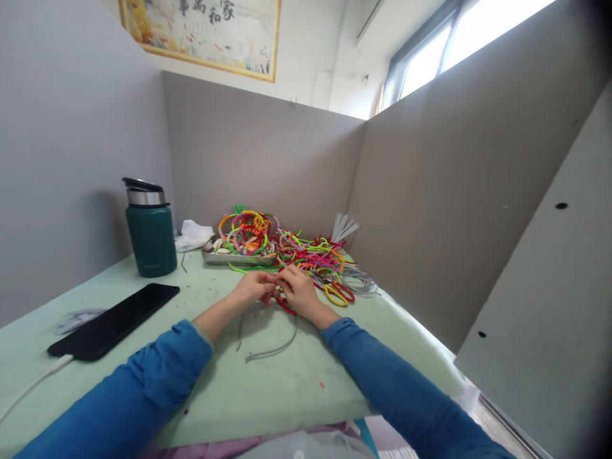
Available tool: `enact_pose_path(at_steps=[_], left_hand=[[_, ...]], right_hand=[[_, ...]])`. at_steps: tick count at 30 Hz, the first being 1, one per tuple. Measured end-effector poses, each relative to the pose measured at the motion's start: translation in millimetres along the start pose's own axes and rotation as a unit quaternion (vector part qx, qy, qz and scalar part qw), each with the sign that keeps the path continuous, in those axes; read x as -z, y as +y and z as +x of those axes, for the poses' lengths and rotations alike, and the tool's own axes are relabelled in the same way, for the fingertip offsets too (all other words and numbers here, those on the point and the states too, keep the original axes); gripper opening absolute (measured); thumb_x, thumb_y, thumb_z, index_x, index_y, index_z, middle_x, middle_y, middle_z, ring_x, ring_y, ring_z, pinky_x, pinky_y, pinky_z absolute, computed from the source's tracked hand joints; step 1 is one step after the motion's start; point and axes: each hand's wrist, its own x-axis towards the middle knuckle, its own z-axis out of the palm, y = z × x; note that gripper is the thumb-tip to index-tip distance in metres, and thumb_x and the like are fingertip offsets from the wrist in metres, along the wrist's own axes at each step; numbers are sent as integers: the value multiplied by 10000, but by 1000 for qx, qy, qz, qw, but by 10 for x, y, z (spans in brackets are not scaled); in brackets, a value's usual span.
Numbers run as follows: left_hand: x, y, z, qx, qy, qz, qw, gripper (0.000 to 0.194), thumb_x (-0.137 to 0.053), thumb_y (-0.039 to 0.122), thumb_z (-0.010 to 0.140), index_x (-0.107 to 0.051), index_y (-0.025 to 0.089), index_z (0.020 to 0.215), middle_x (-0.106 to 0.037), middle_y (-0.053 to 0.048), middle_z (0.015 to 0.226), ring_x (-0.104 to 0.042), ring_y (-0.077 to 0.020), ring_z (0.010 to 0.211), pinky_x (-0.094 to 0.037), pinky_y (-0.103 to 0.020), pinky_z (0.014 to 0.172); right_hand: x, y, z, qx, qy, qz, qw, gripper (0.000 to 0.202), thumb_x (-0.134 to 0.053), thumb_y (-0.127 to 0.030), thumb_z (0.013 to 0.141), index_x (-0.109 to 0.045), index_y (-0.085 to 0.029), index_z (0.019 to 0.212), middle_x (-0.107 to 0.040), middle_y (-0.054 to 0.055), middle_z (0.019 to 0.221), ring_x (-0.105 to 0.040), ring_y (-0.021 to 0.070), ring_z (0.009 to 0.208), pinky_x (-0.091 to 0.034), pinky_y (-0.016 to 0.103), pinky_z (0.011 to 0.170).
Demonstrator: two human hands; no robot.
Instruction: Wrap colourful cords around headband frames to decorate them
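Observation:
My left hand and my right hand meet over the middle of the table, fingertips close together. Both pinch a small piece of red fuzzy stem, which shows between and just below the fingers. Its exact shape is mostly hidden by the hands. A thin grey headband-like loop hangs from under the fingers and curves down over the green cloth. Right behind my hands lies a heap of colourful fuzzy stems.
A metal tray holds shells, with coloured hoops on top. A green bottle, a white tissue and a black phone with a cable stand or lie at left. Yellow-handled scissors lie right of my hands. Grey partitions surround the table.

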Motion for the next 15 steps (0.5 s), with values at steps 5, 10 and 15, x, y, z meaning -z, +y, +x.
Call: enact_pose_path(at_steps=[5,10,15], left_hand=[[-20,40,-22,33,35,-8,999,205,-635,243,602,-506,145,727,-601,20,541,-500,-92,368,-425,-239,437],[-20,38,-26,31,51,8,998,250,-656,303,605,-503,153,734,-597,24,547,-496,-88,372,-402,-226,429],[-8,-3,-17,7,47,39,998,255,-600,388,662,-508,162,738,-548,47,513,-475,-84,361,-387,-217,410]], right_hand=[[-20,141,61,-140,74,176,972,183,-386,-332,862,-501,-191,839,-503,-25,615,-479,114,562,-375,216,555],[318,484,122,-215,146,72,963,245,-341,-357,859,-491,-185,770,-522,-15,600,-473,122,570,-345,223,564],[926,846,33,-269,228,-205,913,297,-343,-338,866,-552,-154,763,-558,56,712,-481,159,668,-339,279,651]])
